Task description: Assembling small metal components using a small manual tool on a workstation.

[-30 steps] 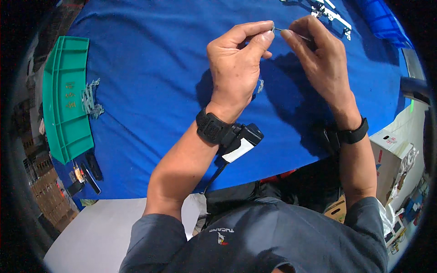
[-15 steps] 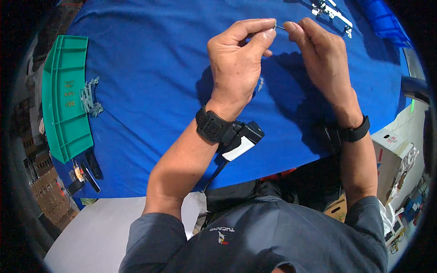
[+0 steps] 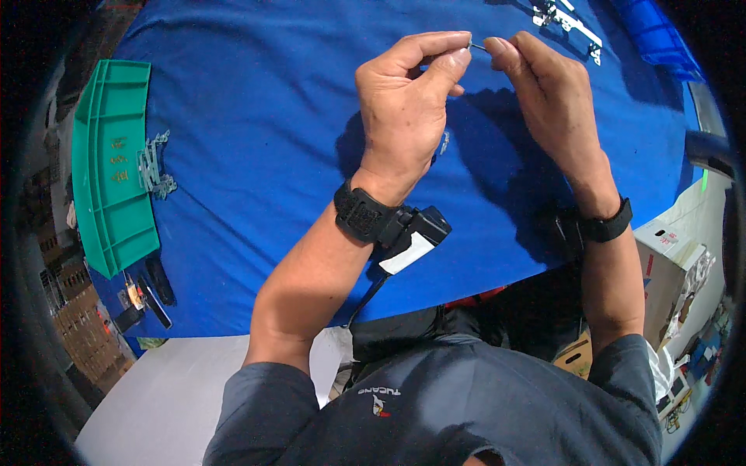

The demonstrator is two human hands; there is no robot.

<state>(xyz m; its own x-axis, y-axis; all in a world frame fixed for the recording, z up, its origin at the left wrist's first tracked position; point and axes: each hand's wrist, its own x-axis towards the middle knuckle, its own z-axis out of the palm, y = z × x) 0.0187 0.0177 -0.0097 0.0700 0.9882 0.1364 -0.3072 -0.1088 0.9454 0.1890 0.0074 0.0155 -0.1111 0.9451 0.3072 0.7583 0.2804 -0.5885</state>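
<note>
High above the blue cloth, my left hand (image 3: pixel 408 105) pinches something tiny between thumb and forefinger; its kind is too small to make out. Facing it, my right hand (image 3: pixel 552 93) is closed around a thin dark rod (image 3: pixel 479 48), whose exposed end reaches the left fingertips. Most of the rod is hidden in the right fingers. A small metal-looking piece (image 3: pixel 445 142) lies on the cloth beside the left wrist.
At the left stands a green divided tray (image 3: pixel 116 203) with small brass-coloured pieces (image 3: pixel 118 160). Several grey metal parts (image 3: pixel 158 167) lie against it. White metal parts (image 3: pixel 571 29) and a blue bin (image 3: pixel 660 39) are at the far right. Tools (image 3: pixel 144 299) rest near the left corner.
Almost nothing differs; both hands keep nearly the same place and grip, with only a slight shift.
</note>
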